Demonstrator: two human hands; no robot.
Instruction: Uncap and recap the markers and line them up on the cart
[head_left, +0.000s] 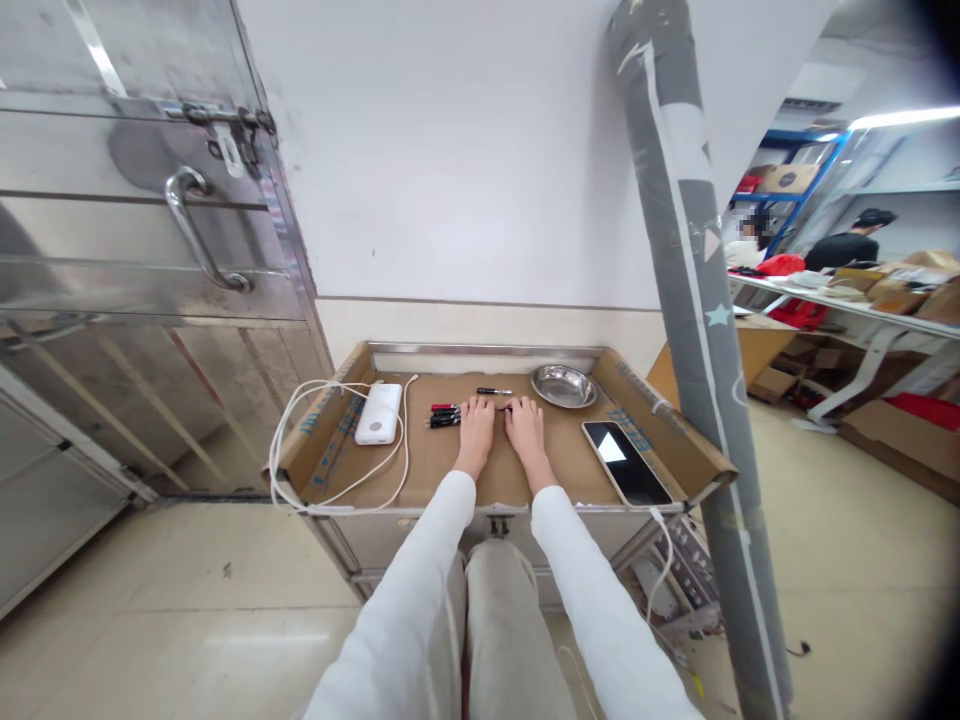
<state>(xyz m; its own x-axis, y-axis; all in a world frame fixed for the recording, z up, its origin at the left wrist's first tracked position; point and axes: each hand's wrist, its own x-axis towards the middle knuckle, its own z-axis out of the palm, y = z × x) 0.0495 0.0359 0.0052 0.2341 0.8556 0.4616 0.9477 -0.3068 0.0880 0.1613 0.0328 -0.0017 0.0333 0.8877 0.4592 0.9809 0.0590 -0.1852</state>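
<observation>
Several dark pens (443,416), one with a red part, lie on the cardboard-lined tabletop (435,480) just left of my left hand (476,425). My left hand rests over their right ends, its fingers close together, and what lies under them is hidden. Beyond both hands a single black and silver pen (493,391) lies crosswise. My right hand (526,425) is beside the left, fingers bent down around a small dark piece whose shape I cannot make out. A round metal dish (564,386) sits behind and right of my right hand.
A white power bank (378,414) with a looped white cable (406,440) lies on the left. A phone (626,463) lies at the right. A tall grey wrapped roll (694,250) leans beside the table. Two people are at a far workbench on the right.
</observation>
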